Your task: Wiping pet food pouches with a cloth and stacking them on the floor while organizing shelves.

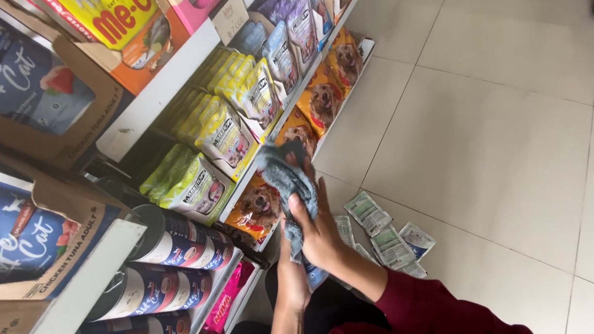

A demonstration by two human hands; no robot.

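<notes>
Right hand (319,229) fingers grip a grey cloth (289,180), long axis pointing far-left at orange pouches (321,97); left hand (288,247) mostly hidden, grip unclear; packets (381,233) on floor (493,127).

Open tiled floor (493,127) lies right of the shelf (175,79). Loose sachets (385,239) obstruct the floor beside the right hand (322,228). Shelf bays are packed with pouches (242,109) and cans (174,244), leaving little entry room.

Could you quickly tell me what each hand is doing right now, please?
Right hand: closed on the grey cloth.
Left hand: hidden behind the right hand and cloth; its state cannot be told.
</notes>
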